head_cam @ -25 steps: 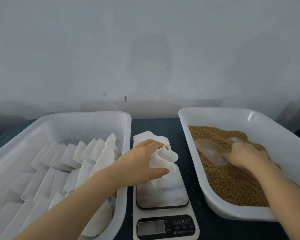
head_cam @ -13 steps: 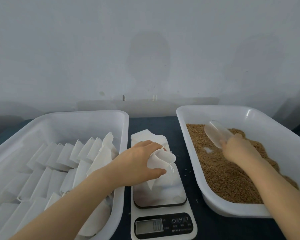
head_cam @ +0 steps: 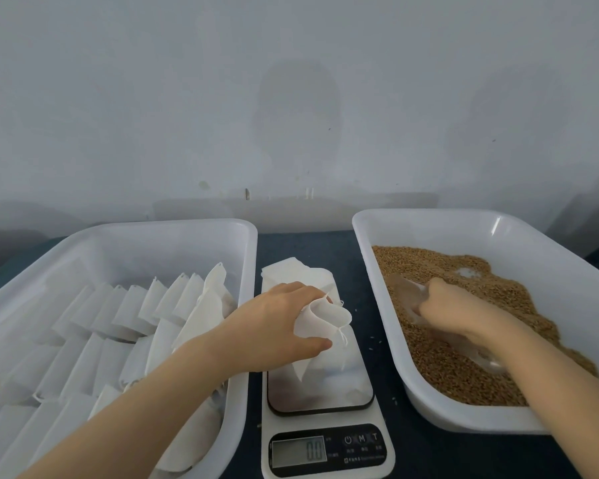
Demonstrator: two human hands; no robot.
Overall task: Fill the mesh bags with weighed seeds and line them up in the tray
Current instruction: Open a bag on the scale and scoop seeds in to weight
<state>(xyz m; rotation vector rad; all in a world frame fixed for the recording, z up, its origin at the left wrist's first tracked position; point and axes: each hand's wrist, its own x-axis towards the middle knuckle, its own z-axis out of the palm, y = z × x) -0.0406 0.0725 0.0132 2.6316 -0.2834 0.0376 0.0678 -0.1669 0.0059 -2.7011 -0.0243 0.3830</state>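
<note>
My left hand (head_cam: 274, 326) grips a white mesh bag (head_cam: 322, 318) by its mouth and holds it open, upright on the plate of the kitchen scale (head_cam: 320, 392). The scale's display (head_cam: 300, 451) reads zero. My right hand (head_cam: 446, 307) holds a clear plastic scoop (head_cam: 407, 293), its bowl dug into the brown seeds (head_cam: 440, 354) in the right white tray (head_cam: 464, 414). The left white tray (head_cam: 242, 264) holds several filled white bags (head_cam: 125, 305) standing in rows.
A small stack of flat empty bags (head_cam: 291, 271) lies behind the scale on the dark table (head_cam: 422, 454). A few loose seeds (head_cam: 374, 338) sit between the scale and the seed tray. A grey wall rises just behind both trays.
My right hand has swung the scoop down from above the seeds, toward the near left of the tray, and pushed it into them. My left hand keeps the bag on the scale.
</note>
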